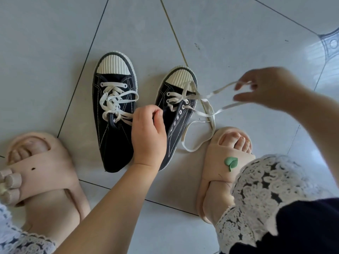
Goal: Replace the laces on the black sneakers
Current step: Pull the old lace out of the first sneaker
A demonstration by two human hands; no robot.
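Note:
Two black canvas sneakers with ribbed white toe caps stand side by side on the tile floor. The left sneaker (pixel 110 114) is fully laced, its white lace loosely knotted. The right sneaker (pixel 178 114) is laced only through its front eyelets, and its lower eyelets are bare. My left hand (pixel 148 132) grips the right sneaker's tongue edge, fingers curled. My right hand (pixel 264 88), blurred, is raised to the right and pinches the white lace (pixel 216 92), which runs taut from the front eyelets. More of that lace loops on the floor beside the shoe.
My feet in beige slippers flank the sneakers: the left slipper (pixel 36 173) and the right slipper (pixel 227 162) with a green leaf charm. A lace-trimmed dark garment (pixel 271 202) covers my right knee. Grey floor tiles (pixel 229 33) lie beyond the sneakers' toes.

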